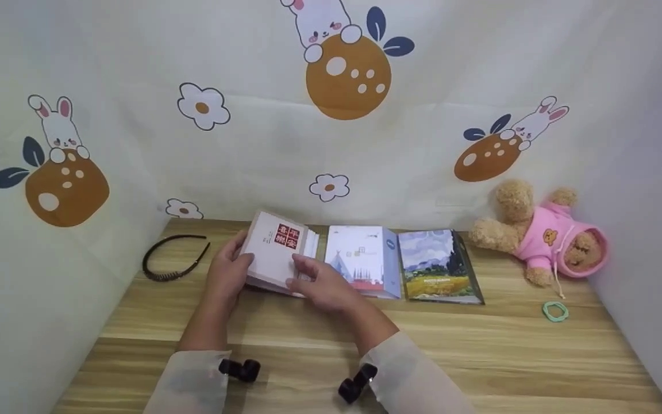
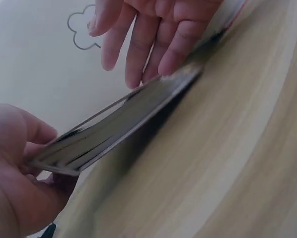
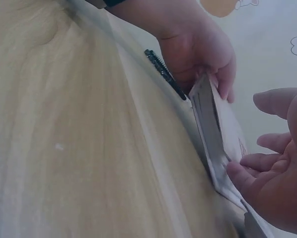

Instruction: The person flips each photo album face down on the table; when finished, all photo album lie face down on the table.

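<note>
A photo album (image 1: pixel 270 256) with a pale cover and red square print is tilted up off the wooden table at left of centre. My left hand (image 1: pixel 226 276) grips its left edge, thumb on the cover and fingers beneath, as the left wrist view shows. The album's page edges (image 2: pixel 113 126) face me there. My right hand (image 1: pixel 328 287) is at the album's lower right, its fingers loosely extended and its fingertips right at the edge. In the right wrist view the thumb of that hand (image 3: pixel 282 173) stands away from the cover.
To the right lie a white and blue album (image 1: pixel 360 259) and a landscape-painting album (image 1: pixel 440 267). A black headband (image 1: pixel 164 276) rests at left. A teddy bear (image 1: pixel 538 230) in a pink hoodie and a mint hair tie (image 1: pixel 555 311) are at right. A patterned curtain (image 1: pixel 262 149) surrounds the table.
</note>
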Tool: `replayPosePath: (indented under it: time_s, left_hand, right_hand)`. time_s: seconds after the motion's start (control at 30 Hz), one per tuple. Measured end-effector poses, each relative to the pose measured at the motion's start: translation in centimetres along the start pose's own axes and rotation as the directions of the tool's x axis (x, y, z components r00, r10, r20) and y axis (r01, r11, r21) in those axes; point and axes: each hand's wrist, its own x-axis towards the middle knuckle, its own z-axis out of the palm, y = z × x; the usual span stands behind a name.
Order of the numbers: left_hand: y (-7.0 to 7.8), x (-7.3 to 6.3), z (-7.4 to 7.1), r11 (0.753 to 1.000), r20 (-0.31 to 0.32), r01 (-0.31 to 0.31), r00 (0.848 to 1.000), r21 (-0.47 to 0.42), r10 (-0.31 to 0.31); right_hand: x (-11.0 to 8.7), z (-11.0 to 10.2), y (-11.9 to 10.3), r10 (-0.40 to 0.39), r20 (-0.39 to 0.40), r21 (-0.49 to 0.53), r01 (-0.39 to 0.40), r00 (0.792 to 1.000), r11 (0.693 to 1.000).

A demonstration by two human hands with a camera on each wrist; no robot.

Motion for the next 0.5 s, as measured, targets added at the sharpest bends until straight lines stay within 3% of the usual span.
replayPosePath:
  time_s: [0.17,0.3,0.5]
  left_hand:
    - [1.6,-1.3,0.8,0.992,0.071,-0.035,0.997,-0.118,0.043]
    - [2.5,-2.2,1.7,0.989,0.128,-0.109,0.984,-0.097,0.121]
    - [2.9,-3.0,3.2,0.971,0.202,-0.227,0.950,-0.078,0.238]
  right_hand:
    - [-0.2,-0.4,-0.6,0.006,0.014,0.049,-0.007,1.000,0.999]
    - [-0.4,-0.6,-1.1,-0.002,-0.012,0.076,0.003,1.000,0.997]
    - [-0.5,-1.3,-1.9,-0.076,-0.080,0.254,0.094,0.994,0.963]
